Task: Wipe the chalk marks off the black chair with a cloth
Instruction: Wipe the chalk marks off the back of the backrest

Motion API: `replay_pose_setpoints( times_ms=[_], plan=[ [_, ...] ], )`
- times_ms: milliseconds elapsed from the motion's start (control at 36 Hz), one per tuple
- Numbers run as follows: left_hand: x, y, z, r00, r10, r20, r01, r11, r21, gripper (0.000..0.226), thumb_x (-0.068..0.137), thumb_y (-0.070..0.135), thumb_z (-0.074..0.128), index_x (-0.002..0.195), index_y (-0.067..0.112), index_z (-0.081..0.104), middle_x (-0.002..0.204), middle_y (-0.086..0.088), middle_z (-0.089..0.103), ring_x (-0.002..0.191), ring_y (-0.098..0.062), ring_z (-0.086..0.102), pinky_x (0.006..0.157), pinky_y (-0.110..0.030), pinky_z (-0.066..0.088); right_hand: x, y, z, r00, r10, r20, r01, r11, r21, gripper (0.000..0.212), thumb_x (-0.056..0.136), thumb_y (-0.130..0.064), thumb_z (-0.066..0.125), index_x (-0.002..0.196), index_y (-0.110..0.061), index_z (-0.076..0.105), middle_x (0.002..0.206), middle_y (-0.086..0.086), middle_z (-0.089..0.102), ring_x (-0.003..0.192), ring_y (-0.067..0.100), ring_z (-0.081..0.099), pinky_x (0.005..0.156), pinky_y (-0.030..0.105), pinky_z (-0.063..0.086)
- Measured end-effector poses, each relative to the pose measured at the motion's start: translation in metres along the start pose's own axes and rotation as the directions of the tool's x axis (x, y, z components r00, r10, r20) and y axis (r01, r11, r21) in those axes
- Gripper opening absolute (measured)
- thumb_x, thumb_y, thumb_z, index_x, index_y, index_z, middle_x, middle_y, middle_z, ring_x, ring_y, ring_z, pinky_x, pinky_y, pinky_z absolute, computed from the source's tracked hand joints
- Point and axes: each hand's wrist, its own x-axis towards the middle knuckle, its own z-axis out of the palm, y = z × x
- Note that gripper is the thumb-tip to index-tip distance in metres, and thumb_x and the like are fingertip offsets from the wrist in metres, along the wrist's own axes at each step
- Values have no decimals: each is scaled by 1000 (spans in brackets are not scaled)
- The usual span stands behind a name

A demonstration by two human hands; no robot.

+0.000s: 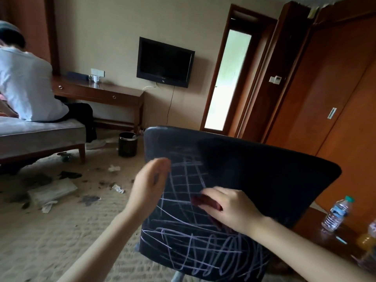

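The black chair (pixel 264 169) stands close in front of me, its backrest facing me. White chalk marks (pixel 189 237) cover the lower left of the backrest as a grid and scribbles; the upper right part looks dark and plain. My right hand (pixel 230 208) presses a dark red cloth (pixel 205 202) flat against the backrest, over the grid lines. My left hand (pixel 150 184) holds the backrest's left edge, its fingers wrapped behind the edge and out of sight.
A low wooden table (pixel 317 233) at the right carries a water bottle (pixel 336 214) and an orange drink bottle (pixel 366 239). A person sits on a grey bench (pixel 40 131) at the left. Scraps litter the carpet (pixel 61 220); a black bin (pixel 127 143) stands beyond.
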Motion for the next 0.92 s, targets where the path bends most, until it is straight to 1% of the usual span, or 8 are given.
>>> replay_pose_setpoints(
  times_ms=[139,194,278,444,639,750,833,917],
  plan=[
    [-23,20,16,901,-260,346,356,900,-250,14,97,27,49,99,31,61,99,10,68,92,2,64,88,-25,51,31,-43,10,923,385,-16,-363,881,303,29,89,-48,58,103,-25,69,88,-9,71,80,7,64,74,28,50],
    [-23,26,11,876,-328,355,450,820,-353,16,96,29,48,98,30,64,97,5,70,92,-4,66,89,-31,53,39,-53,14,883,469,-3,-423,798,430,19,92,-37,62,101,-22,69,86,-9,71,80,4,63,74,24,50],
    [-21,26,3,898,-300,321,397,868,-298,12,94,24,56,100,25,66,96,2,71,92,-10,67,86,-33,54,45,-61,15,808,585,67,-518,652,553,18,93,-36,59,102,-21,64,89,-7,68,83,2,62,71,16,46],
    [-18,13,-13,888,-391,242,455,823,-341,9,91,13,61,95,15,69,90,-7,72,88,-21,66,83,-42,52,49,-48,7,693,649,314,-631,336,700,9,83,-21,73,87,-15,67,82,-2,66,82,13,61,79,30,48],
    [-23,13,-16,768,-442,464,633,631,-447,10,91,7,58,98,2,63,86,-11,70,81,-19,66,70,-28,55,50,-48,-11,646,737,197,-616,351,705,35,87,-31,68,78,3,68,68,5,62,66,11,58,59,14,44],
    [-27,13,-19,700,-410,584,648,709,-279,12,92,-2,53,101,2,60,93,-12,70,83,-19,68,84,-33,56,51,-47,-13,568,806,167,-591,258,764,46,87,-32,67,86,13,60,73,9,55,71,14,51,60,21,38],
    [-28,20,-18,681,-447,580,684,672,-285,17,98,13,48,107,9,62,97,-9,73,91,-21,71,90,-38,54,51,-52,-16,548,817,179,-613,246,751,37,86,-34,68,81,2,63,74,6,61,71,14,56,62,21,41],
    [-30,28,-13,645,-418,639,708,643,-294,40,90,45,51,116,16,57,104,-8,72,94,-22,70,86,-36,55,48,-60,-14,602,789,122,-625,371,687,39,85,-39,69,65,-11,50,60,3,48,61,14,48,59,27,37]
  ],
)
